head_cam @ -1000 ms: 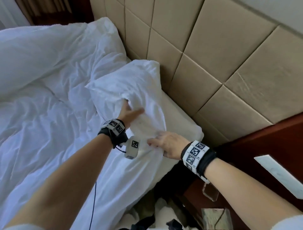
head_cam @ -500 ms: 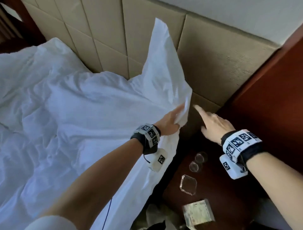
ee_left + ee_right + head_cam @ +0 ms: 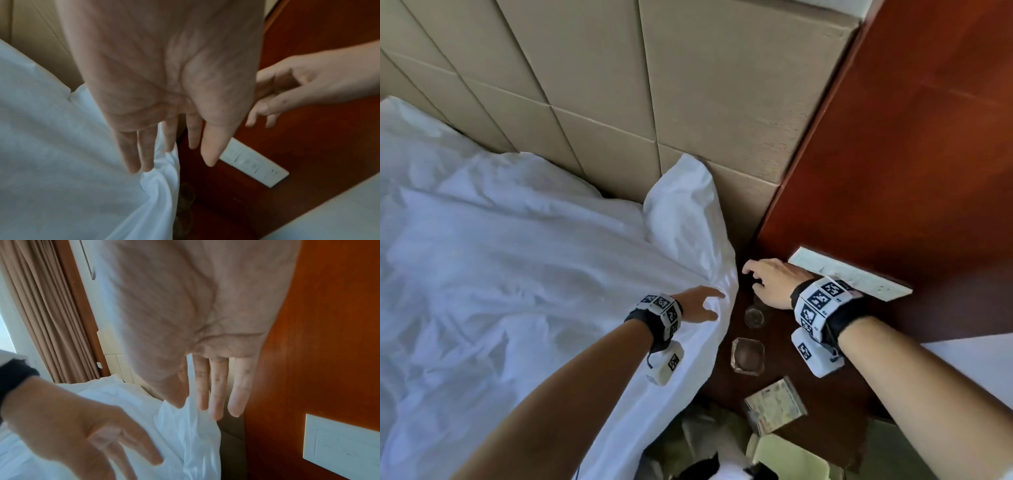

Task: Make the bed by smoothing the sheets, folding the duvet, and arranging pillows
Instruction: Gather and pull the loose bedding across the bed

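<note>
The white duvet (image 3: pixel 524 274) lies rumpled over the bed, and one corner (image 3: pixel 681 205) stands up against the beige padded headboard (image 3: pixel 688 102). My left hand (image 3: pixel 705 303) rests on the duvet's edge at the bedside. Its fingers (image 3: pixel 144 154) are straight and touch bunched fabric (image 3: pixel 160 181). My right hand (image 3: pixel 760 277) hovers over the nightstand just right of the duvet. Its fingers (image 3: pixel 216 395) are straight and hold nothing, close to the white fabric (image 3: pixel 185 434).
The dark wooden nightstand (image 3: pixel 784 370) carries two small glasses (image 3: pixel 754 315), a glass ashtray (image 3: pixel 748 354) and a packet (image 3: pixel 775 407). A white switch panel (image 3: pixel 849 274) sits on the red-brown wood wall (image 3: pixel 911 137). Curtains (image 3: pixel 47 313) hang beyond the bed.
The duvet corner that my left hand held high against the headboard has dropped. My left hand has opened on the edge, and my right hand has sunk over the nightstand.
</note>
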Action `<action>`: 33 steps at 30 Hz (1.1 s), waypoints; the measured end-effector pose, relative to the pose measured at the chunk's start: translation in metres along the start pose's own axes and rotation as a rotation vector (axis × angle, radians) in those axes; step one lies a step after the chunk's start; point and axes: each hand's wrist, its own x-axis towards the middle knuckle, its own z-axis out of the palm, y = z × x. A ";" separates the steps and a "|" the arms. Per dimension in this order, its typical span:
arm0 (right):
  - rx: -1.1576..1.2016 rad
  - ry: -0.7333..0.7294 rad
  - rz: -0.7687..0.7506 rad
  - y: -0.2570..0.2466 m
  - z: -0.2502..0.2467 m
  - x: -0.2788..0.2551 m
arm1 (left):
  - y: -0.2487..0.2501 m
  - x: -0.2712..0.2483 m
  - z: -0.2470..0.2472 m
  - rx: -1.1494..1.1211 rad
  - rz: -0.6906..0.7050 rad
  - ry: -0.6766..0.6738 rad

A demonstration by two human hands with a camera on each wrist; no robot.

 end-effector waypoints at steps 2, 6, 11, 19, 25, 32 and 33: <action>-0.003 -0.004 0.026 0.007 0.005 -0.003 | -0.014 0.003 0.010 0.063 -0.055 -0.031; -0.006 -0.017 0.084 0.021 0.014 -0.009 | -0.045 0.007 0.019 0.173 -0.177 -0.065; -0.005 -0.076 0.134 0.030 0.025 -0.007 | -0.071 0.012 0.036 0.164 -0.251 -0.131; -0.052 -0.135 0.038 0.009 0.019 0.028 | -0.088 0.005 0.039 -0.017 -0.312 -0.018; -0.097 -0.140 -0.112 -0.032 0.005 0.059 | -0.101 -0.033 0.017 -0.121 -0.358 0.158; -0.118 -0.121 -0.230 -0.065 0.001 0.070 | -0.098 -0.064 -0.002 -0.160 -0.355 0.333; -0.120 -0.114 -0.236 -0.066 0.003 0.068 | -0.096 -0.067 0.000 -0.152 -0.337 0.348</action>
